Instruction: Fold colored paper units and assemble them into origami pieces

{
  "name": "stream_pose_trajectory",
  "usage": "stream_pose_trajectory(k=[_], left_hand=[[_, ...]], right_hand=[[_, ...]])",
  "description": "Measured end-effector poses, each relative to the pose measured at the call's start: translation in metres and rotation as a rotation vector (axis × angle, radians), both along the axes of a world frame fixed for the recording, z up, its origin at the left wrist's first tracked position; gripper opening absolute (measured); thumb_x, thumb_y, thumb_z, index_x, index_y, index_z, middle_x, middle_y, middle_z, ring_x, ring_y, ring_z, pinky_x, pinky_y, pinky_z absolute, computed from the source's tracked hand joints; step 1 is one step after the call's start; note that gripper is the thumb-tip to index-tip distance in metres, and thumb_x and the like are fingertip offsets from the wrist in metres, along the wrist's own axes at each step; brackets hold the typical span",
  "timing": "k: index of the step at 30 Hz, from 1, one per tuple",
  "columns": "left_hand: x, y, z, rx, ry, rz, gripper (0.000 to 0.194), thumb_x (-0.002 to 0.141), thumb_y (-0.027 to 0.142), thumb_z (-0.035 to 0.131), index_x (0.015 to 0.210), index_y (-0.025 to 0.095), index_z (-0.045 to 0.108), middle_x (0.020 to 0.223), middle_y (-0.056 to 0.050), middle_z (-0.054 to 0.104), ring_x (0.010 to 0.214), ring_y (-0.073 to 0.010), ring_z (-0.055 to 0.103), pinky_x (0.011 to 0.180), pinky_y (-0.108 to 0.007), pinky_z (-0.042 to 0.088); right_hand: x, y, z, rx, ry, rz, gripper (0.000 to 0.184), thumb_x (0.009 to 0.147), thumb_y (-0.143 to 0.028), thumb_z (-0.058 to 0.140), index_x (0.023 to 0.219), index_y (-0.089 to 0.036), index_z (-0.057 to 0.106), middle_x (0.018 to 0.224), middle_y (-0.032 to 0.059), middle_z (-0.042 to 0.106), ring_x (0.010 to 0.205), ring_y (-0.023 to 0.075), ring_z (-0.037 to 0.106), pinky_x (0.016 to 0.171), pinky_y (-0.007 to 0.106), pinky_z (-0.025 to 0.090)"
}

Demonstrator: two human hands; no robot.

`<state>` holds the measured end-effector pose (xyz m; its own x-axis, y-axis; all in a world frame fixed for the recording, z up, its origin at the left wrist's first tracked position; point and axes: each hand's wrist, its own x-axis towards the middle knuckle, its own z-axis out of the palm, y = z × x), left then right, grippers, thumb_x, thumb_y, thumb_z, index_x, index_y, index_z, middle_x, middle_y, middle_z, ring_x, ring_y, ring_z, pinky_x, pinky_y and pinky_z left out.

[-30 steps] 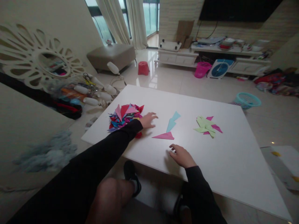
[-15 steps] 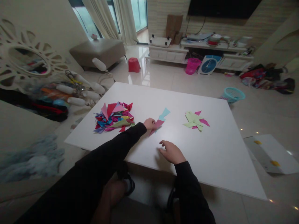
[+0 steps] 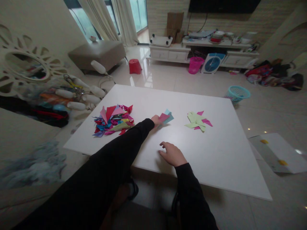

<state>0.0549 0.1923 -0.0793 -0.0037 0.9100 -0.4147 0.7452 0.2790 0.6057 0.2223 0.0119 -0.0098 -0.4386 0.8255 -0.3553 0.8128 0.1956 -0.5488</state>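
My left hand (image 3: 156, 121) reaches to the middle of the white table (image 3: 216, 153), its fingers closed on a pink folded paper piece (image 3: 164, 117). Right against that piece is a light blue folded paper piece (image 3: 170, 117); whether the fingers hold it too is hidden. My right hand (image 3: 173, 154) hovers near the table's front edge, fingers apart and slightly bent, with nothing in it. On the left lies a heap of folded paper pieces (image 3: 112, 119) in many colours. Light green paper pieces (image 3: 196, 120) overlap magenta paper pieces (image 3: 207, 122) on the right.
A turquoise basket (image 3: 238, 93) stands on the floor beyond the table's far right corner. Past the table are a red stool (image 3: 135, 66), a pink bin (image 3: 196, 65) and a TV cabinet (image 3: 177, 54). Lamp arms (image 3: 83, 95) reach close to the left edge.
My left hand has moved a little forward and right, bringing the pink paper up beside the blue one, which has turned. My right hand stays nearly in place. The view has shifted slightly.
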Motion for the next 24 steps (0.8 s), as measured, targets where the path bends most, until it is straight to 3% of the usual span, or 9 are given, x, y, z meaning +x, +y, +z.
stream_pose_trajectory(k=[3,6,8,10,13,16,19,21,24], left_hand=[[0.013,0.023,0.004,0.065,0.049,-0.019,0.036,0.076,0.031,0.078,0.102,0.009,0.068,0.105,-0.019,0.073,0.102,-0.0313,0.069,0.082,-0.034,0.052],[0.035,0.037,0.001,0.116,0.114,0.010,0.066,0.069,0.027,0.084,0.126,0.005,0.058,0.132,-0.028,0.061,0.123,-0.0364,0.059,0.097,-0.039,0.049],[0.047,0.041,-0.004,0.117,0.140,0.030,0.079,0.066,0.020,0.084,0.135,0.002,0.049,0.139,-0.032,0.054,0.129,-0.0374,0.056,0.101,-0.039,0.047],[0.052,0.041,-0.007,0.091,0.145,0.027,0.078,0.065,0.015,0.083,0.134,0.001,0.050,0.135,-0.031,0.057,0.126,-0.0362,0.059,0.098,-0.037,0.049],[0.045,0.035,-0.009,0.037,0.136,-0.008,0.063,0.058,0.013,0.085,0.117,0.004,0.063,0.122,-0.027,0.067,0.115,-0.0351,0.065,0.089,-0.035,0.053],[0.026,0.019,-0.004,0.027,0.117,-0.039,0.042,0.056,0.012,0.085,0.096,0.008,0.071,0.102,-0.019,0.074,0.098,-0.0319,0.070,0.080,-0.033,0.054],[-0.009,-0.002,0.013,0.109,0.085,-0.026,0.027,0.064,0.021,0.082,0.087,0.012,0.072,0.090,-0.011,0.075,0.090,-0.0262,0.070,0.078,-0.030,0.053],[-0.045,-0.016,0.031,0.194,0.081,0.030,0.025,0.072,0.026,0.078,0.092,0.013,0.072,0.091,-0.009,0.075,0.091,-0.0236,0.069,0.079,-0.028,0.052],[-0.122,-0.038,0.062,0.296,0.109,0.183,0.025,0.084,0.027,0.064,0.102,0.010,0.067,0.096,-0.010,0.073,0.088,-0.0208,0.067,0.076,-0.027,0.052]], right_hand=[[-0.001,0.001,0.001,-0.001,-0.003,0.000,0.035,0.094,-0.030,0.057,0.126,-0.016,0.062,0.120,0.0117,0.070,0.111,0.0255,0.065,0.092,0.036,0.046],[-0.002,0.001,0.000,-0.021,-0.021,0.002,0.036,0.094,-0.030,0.057,0.126,-0.016,0.062,0.120,0.0117,0.070,0.110,0.0257,0.066,0.091,0.035,0.046],[-0.002,0.002,-0.001,-0.028,-0.030,0.001,0.036,0.094,-0.030,0.057,0.127,-0.016,0.062,0.120,0.0119,0.070,0.109,0.0258,0.066,0.091,0.035,0.047],[-0.002,0.003,-0.001,-0.022,-0.035,-0.004,0.036,0.094,-0.030,0.056,0.127,-0.016,0.062,0.120,0.0121,0.070,0.109,0.0259,0.066,0.090,0.035,0.047],[-0.003,0.003,-0.001,-0.020,-0.034,-0.002,0.035,0.095,-0.030,0.056,0.126,-0.016,0.062,0.119,0.0119,0.070,0.109,0.0257,0.066,0.088,0.035,0.046],[-0.006,0.001,-0.002,-0.033,-0.024,0.015,0.035,0.095,-0.030,0.056,0.126,-0.017,0.062,0.120,0.0117,0.070,0.107,0.0245,0.067,0.087,0.034,0.046],[-0.008,0.000,-0.004,-0.031,-0.017,0.033,0.035,0.095,-0.029,0.056,0.127,-0.016,0.061,0.120,0.0119,0.070,0.107,0.0245,0.066,0.089,0.034,0.046],[-0.009,-0.001,-0.007,-0.017,-0.014,0.040,0.034,0.095,-0.029,0.056,0.126,-0.016,0.062,0.120,0.0119,0.070,0.110,0.0253,0.065,0.091,0.035,0.046],[-0.009,-0.001,-0.011,-0.014,-0.009,0.053,0.034,0.094,-0.030,0.056,0.125,-0.017,0.062,0.120,0.0116,0.070,0.110,0.0253,0.065,0.091,0.035,0.046]])
